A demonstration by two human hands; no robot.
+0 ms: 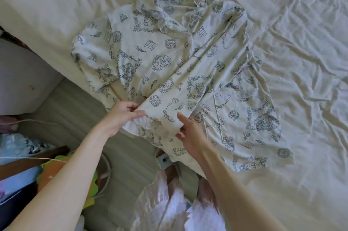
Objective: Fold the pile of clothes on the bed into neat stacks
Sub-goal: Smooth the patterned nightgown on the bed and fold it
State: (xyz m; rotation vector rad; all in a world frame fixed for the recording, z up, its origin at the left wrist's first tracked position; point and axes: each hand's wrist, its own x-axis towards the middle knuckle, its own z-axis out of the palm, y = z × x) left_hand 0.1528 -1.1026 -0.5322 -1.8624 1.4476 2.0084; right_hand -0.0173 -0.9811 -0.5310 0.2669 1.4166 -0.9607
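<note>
ITEM: printed pyjama shirt lay spread on bed, hem at near edge | HANDS: left hand pinched hem corner; right hand open, fingers resting on hem | HANDLING: judged light, limp, wrinkle-prone; grasp at hem corners or shoulder seams.

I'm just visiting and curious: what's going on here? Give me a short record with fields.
Setting: bed with a wrinkled cream sheet
Garment: printed white shirt, spread out, partly folded over itself, hem hanging off the bed edge
Left hand: pinching the shirt's lower edge
Right hand: open, fingers resting on the fabric near the hem
Folded stacks: none in view
Beside the bed: floor with cables and clutter
</note>
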